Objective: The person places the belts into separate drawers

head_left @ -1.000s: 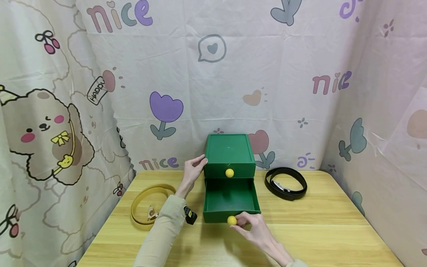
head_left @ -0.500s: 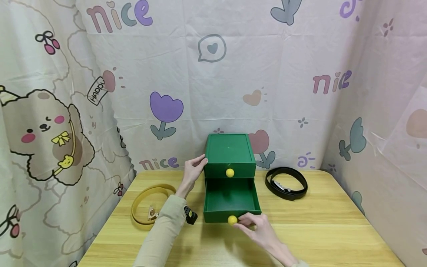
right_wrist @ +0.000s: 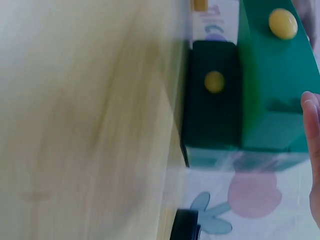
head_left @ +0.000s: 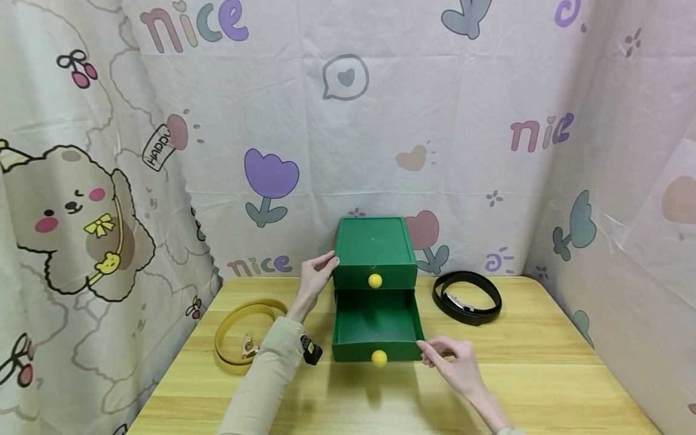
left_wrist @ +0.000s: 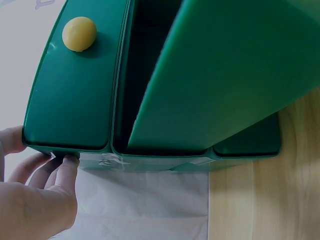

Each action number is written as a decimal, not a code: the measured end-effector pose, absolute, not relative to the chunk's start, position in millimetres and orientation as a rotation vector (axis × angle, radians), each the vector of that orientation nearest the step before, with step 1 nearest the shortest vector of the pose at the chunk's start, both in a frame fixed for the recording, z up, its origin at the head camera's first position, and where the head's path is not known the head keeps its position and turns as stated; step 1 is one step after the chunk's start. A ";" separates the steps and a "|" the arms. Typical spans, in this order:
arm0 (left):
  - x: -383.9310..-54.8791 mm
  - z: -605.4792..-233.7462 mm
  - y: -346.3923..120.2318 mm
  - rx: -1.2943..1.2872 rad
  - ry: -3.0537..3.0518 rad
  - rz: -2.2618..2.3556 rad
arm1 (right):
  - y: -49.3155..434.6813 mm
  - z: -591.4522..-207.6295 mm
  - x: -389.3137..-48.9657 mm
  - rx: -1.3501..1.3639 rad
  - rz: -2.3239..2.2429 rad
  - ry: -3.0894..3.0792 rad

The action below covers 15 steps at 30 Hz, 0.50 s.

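A green drawer cabinet stands at the back of the table. Its middle drawer is pulled out, bare inside, with a round yellow knob on the front. My left hand holds the cabinet's upper left front corner. In the left wrist view its thumb lies at the top edge and its bent fingers press the side wall. My right hand is off the knob, fingertips right at the pulled-out drawer's right front corner. Part of that hand shows at the right wrist view's edge.
A coiled yellow belt with a gold buckle lies left, partly behind the left sleeve. To the cabinet's right lies a coiled black belt with a silver buckle. Below the pulled-out drawer is a closed bottom drawer. Printed curtains enclose the table.
My right hand has let go of the yellow knob and moved right to the drawer's front corner. The drawer stays pulled out, and my left hand keeps its place.
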<state>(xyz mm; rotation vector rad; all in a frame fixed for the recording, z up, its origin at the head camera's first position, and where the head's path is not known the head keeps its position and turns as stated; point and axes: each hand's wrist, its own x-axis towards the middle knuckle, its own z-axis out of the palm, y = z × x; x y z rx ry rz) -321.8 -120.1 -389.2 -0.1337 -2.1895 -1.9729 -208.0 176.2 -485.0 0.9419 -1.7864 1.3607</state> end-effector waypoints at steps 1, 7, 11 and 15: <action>-321.9 -389.4 -120.0 -0.133 -2.191 -1.971 | 180.8 -487.6 -210.7 0.926 1.387 -1.787; -322.4 -390.1 -119.8 -0.135 -2.181 -1.968 | 207.1 -489.7 -222.5 0.632 1.531 -1.847; -322.9 -390.4 -119.3 -0.127 -2.187 -1.961 | 226.1 -489.7 -235.9 0.368 1.655 -1.860; -323.3 -389.8 -119.4 -0.127 -2.190 -1.963 | 244.4 -495.7 -253.1 0.126 1.707 -1.906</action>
